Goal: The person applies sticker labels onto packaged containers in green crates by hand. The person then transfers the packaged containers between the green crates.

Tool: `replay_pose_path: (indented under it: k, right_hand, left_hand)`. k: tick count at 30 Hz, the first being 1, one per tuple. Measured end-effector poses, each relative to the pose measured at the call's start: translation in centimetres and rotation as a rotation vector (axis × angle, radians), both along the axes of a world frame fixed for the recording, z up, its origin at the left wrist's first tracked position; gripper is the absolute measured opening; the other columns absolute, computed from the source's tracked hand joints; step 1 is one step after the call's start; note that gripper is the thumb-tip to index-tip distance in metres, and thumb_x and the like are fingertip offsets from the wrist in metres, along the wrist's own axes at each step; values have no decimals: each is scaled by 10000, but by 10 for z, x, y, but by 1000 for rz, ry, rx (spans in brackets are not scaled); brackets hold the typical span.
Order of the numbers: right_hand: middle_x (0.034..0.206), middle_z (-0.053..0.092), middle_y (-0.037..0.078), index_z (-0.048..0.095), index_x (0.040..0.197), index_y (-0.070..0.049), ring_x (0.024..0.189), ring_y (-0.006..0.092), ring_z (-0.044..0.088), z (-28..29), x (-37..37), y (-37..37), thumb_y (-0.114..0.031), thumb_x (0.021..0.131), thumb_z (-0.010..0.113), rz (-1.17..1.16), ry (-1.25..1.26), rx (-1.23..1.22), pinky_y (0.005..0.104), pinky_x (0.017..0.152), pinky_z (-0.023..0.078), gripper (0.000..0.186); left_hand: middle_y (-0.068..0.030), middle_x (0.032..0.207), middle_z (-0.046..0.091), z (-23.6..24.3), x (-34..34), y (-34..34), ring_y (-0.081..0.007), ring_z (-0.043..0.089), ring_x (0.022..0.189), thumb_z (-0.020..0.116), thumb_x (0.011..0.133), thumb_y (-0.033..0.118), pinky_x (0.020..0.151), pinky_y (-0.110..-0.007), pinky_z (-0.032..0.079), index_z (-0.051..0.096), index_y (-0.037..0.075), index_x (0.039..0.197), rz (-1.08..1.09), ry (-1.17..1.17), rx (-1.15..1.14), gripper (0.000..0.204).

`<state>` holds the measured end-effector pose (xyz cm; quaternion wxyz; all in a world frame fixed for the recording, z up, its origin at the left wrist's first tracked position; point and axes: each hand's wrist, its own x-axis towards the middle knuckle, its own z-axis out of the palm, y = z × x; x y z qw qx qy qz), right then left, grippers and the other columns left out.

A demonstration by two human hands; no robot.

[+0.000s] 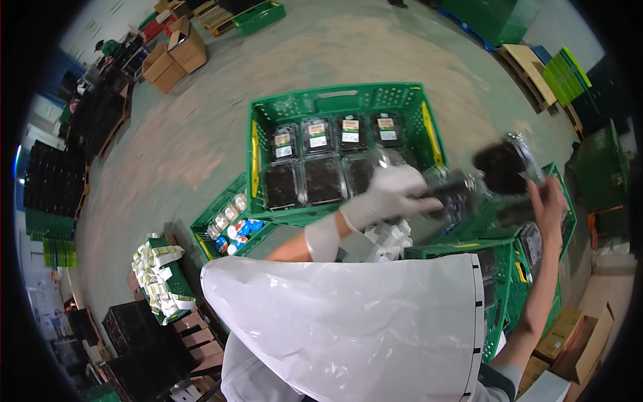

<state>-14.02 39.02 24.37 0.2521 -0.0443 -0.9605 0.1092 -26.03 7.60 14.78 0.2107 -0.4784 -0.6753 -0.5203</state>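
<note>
My left hand (pixel 395 193), in a white glove, reaches across the near right part of a green crate (pixel 338 92). Its fingers grip the edge of a dark plastic clamshell box (pixel 455 201), blurred by motion. Bare, my right hand (pixel 550 202) pinches the edge of a clear clamshell box (pixel 501 167) with dark brown contents, tilted above a second green crate (pixel 569 214) on the right. Inside the first crate, labelled clamshell boxes (pixel 317 134) form the far row. Unlabelled ones (pixel 323 179) stand in the near row, its right end partly hidden by my left hand.
Below the large crate's left side, a low crate (pixel 201 231) holds small packs and blue-and-white rolls. A crate heaped with white-and-green labels (pixel 157 275) stands farther left. Cardboard boxes (pixel 562 338) lie at lower right. A white sheet (pixel 348 315) covers the near middle.
</note>
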Motion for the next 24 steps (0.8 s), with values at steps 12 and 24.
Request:
replay_pose_path:
  k: [12, 24]
  right_hand:
    - [595, 543, 158, 427, 831, -47, 576, 379, 554, -163, -311, -178, -379, 813, 598, 675, -298, 86, 441, 487, 429, 374]
    - [1208, 496, 176, 513, 1112, -39, 1070, 354, 493, -240, -291, -177, -159, 791, 627, 402, -245, -134, 399, 895, 420, 362]
  left_hand:
    - [-52, 531, 461, -87, -216, -205, -249, 507, 486, 731, 660, 419, 456, -350, 403, 410, 101, 584, 517, -94, -568, 459]
    - [-80, 1356, 389, -205, -254, -171, -268, 386, 1212, 600, 777, 388, 941, -535, 302, 527, 140, 1188, 893, -11, -833, 485]
